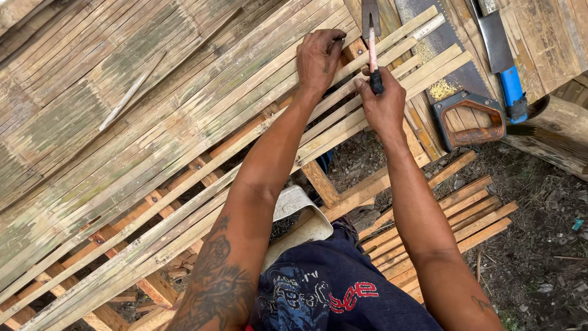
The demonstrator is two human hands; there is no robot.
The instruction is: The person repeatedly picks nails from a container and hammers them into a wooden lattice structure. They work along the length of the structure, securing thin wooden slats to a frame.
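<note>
Head view looking straight down: right hand point(383, 104) is closed around the black-gripped handle of a claw hammer with a pale shaft point(371, 37), whose head points away, up near the top edge. Left hand point(318, 58) sits just beside it, fingers curled and pinching something tiny on the long split bamboo slats point(184, 178) (can't make out what). Off to the right, well clear of both hands, lie a handsaw with a brown wooden grip point(465, 92) and a blue-handled blade point(505, 61).
</note>
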